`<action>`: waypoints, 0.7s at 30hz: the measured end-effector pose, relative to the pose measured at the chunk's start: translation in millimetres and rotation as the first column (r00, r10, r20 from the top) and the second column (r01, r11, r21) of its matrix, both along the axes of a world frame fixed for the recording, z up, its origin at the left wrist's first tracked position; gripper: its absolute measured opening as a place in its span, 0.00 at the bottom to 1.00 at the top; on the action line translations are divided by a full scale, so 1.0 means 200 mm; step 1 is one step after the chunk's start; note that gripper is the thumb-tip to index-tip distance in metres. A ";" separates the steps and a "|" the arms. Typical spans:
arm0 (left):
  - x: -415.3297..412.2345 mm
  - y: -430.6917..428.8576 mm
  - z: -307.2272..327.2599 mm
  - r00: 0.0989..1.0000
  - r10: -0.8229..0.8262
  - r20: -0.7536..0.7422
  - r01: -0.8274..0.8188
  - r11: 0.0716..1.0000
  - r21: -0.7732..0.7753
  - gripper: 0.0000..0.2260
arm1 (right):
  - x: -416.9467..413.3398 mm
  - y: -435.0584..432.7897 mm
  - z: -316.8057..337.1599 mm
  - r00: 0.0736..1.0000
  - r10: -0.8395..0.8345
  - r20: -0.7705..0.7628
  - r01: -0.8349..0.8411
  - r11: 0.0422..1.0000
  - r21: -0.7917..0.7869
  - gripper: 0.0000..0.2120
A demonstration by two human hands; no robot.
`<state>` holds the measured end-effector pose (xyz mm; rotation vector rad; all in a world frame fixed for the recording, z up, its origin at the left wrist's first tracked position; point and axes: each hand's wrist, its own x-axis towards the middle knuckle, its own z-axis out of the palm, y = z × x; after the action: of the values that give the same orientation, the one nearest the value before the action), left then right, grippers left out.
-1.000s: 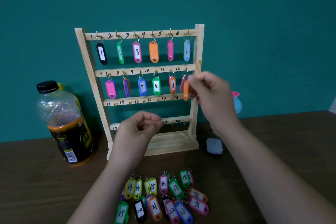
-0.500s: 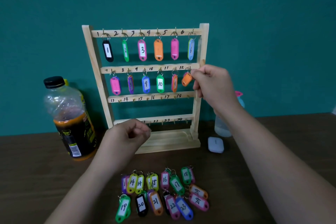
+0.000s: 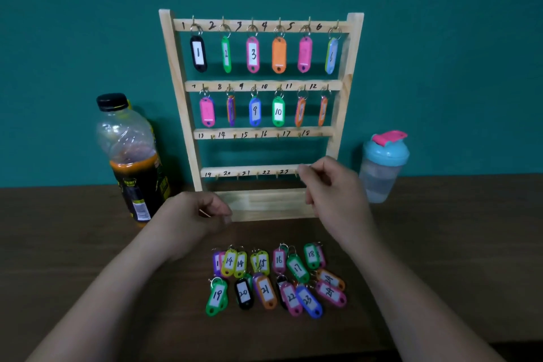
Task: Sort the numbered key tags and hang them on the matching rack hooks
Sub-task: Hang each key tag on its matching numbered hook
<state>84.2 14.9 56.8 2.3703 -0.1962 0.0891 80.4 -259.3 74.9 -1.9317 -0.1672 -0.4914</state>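
The wooden rack (image 3: 182,114) stands against the teal wall. Its top two rows are full, hooks 1 to 12; the orange tag (image 3: 322,111) on hook 12 hangs edge-on. Hooks 13 to 24 on the two lower rails are bare. Several tags numbered 13 to 24 (image 3: 266,291) lie in two rows on the table in front. My right hand (image 3: 335,191) hovers at the right end of the bottom rail, fingers loosely curled and holding nothing. My left hand (image 3: 194,220) floats before the rack's base with its fingers curled in; I see no tag in it.
A plastic bottle (image 3: 132,156) with a black cap and dark drink stands left of the rack. A small shaker cup (image 3: 382,167) with a blue lid stands to its right. The brown table (image 3: 88,244) runs to the near edge.
My right hand let go of the orange tag on hook 12 and dropped to the bottom rail. The tag now hangs free. My left hand sank slightly.
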 end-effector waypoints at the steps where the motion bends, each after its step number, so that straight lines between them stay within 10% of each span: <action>1: 0.00 0.01 0.00 1.000 -0.013 -0.025 0.013 1.000 0.018 0.05 | -0.02 0.02 -0.03 1.000 0.008 -0.005 -0.008 1.000 -0.014 0.15; 21: 0.00 0.09 -0.13 0.970 0.021 -0.243 0.035 0.975 0.221 0.06 | -0.08 0.41 -0.30 0.949 0.269 -0.161 -0.310 0.724 -0.616 0.09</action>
<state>85.0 32.5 30.2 2.5775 -0.0997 -0.2402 63.8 -176.9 14.3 -2.5202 -0.6641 -0.1602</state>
